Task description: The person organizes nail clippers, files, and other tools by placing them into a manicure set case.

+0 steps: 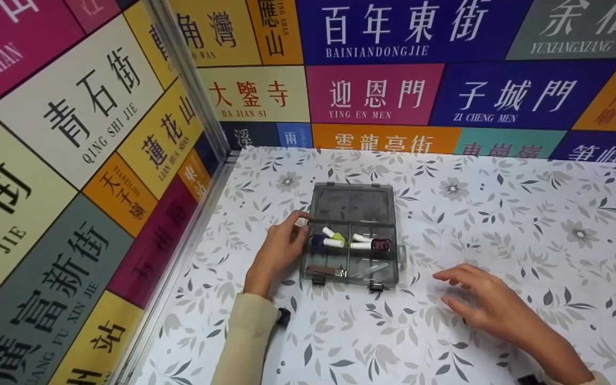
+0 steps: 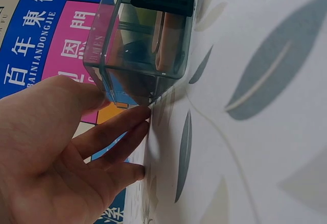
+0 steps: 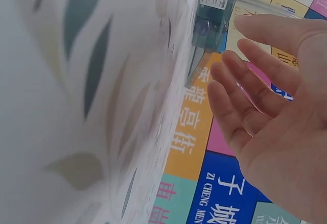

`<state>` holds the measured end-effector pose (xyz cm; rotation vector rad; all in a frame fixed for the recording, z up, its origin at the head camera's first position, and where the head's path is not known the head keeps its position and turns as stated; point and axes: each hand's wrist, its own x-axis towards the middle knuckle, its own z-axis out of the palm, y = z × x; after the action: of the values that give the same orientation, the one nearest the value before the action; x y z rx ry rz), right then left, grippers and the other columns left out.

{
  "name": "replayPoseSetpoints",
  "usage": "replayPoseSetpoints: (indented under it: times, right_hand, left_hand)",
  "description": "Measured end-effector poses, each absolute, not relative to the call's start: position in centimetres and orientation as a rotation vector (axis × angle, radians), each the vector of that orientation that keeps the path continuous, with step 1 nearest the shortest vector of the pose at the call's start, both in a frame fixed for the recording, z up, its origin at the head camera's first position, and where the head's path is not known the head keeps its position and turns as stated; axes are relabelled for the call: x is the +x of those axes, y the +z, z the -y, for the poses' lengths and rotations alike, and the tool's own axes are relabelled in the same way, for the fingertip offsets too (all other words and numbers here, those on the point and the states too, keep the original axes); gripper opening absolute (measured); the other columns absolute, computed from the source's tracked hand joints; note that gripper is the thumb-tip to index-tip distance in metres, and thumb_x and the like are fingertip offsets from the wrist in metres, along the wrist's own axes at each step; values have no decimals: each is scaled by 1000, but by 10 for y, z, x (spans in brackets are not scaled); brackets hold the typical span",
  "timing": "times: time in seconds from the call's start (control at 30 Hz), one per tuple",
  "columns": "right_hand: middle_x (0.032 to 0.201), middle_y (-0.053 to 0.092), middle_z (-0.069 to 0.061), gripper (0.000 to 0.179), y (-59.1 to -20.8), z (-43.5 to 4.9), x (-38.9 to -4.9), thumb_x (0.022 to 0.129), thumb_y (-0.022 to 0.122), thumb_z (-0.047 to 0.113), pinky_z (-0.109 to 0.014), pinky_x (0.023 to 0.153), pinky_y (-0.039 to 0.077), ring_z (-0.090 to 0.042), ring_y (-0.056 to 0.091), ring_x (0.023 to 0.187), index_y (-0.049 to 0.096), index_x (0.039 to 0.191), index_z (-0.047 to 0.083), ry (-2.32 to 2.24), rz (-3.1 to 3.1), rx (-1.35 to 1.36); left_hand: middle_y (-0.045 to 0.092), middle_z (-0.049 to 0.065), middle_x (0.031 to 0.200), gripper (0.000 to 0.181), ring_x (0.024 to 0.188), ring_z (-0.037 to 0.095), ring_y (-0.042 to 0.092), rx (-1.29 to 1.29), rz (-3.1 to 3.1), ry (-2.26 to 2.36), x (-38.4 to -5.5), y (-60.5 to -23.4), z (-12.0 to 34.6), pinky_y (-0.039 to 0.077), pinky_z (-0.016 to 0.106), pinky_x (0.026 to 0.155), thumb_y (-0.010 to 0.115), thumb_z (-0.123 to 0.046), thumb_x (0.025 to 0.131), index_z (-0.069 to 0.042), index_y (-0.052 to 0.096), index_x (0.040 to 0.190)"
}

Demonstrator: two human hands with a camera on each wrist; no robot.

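A smoky see-through compartment box (image 1: 351,278) lies on the table with its lid (image 1: 353,203) folded back. My left hand (image 1: 282,240) holds the box by its left side, thumb and index finger at the edge near the hinge. Small bottles with white caps lie in the two upper compartments: a dark blue bottle (image 1: 317,241), a lime-green one (image 1: 338,237) and a dark purple one (image 1: 381,244). A nail clipper (image 1: 326,270) and a clear strip (image 1: 376,268) lie in the lower compartments. To the right of the box, my right hand (image 1: 482,299) hovers with loosely bent fingers, holding nothing.
A white tablecloth (image 1: 500,224) with grey leaves and flowers covers the table. Colourful walls of street-name panels (image 1: 375,93) stand behind and to the left, with a metal strip (image 1: 201,208) along the left edge. Two latches (image 1: 376,286) stick out at the box's front.
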<state>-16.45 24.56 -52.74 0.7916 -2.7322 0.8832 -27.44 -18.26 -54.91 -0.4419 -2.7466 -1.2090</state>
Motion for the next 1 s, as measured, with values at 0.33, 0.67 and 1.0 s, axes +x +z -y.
replayPoseSetpoints:
  times: [0.33,0.67,1.0]
  right_hand:
    - [115,75,9,49,-536,-253,-160,82,92,4,-32,80,59,-9,70,95,78,125,21,892,2715,817]
    - [118,74,11,50,-541,-259,-157,78,95,10,-27,88,57,-10,70,101,78,124,23,800,2753,826]
    - [113,73,9,43,-545,-270,-155,76,98,15,-29,89,55,-13,68,102,80,113,26,706,2786,845]
  left_hand:
    - [83,10,104,25,89,18,78,-448,2757,-1194,-274,-549,184,60,42,78,59,-18,113,-17,64,136]
    - [83,9,105,26,92,19,78,-428,2770,-1185,-275,-550,183,60,44,83,60,-17,112,-17,65,137]
    - [84,10,109,25,101,21,81,-416,2772,-1186,-275,-549,184,62,46,90,60,-20,112,-17,65,137]
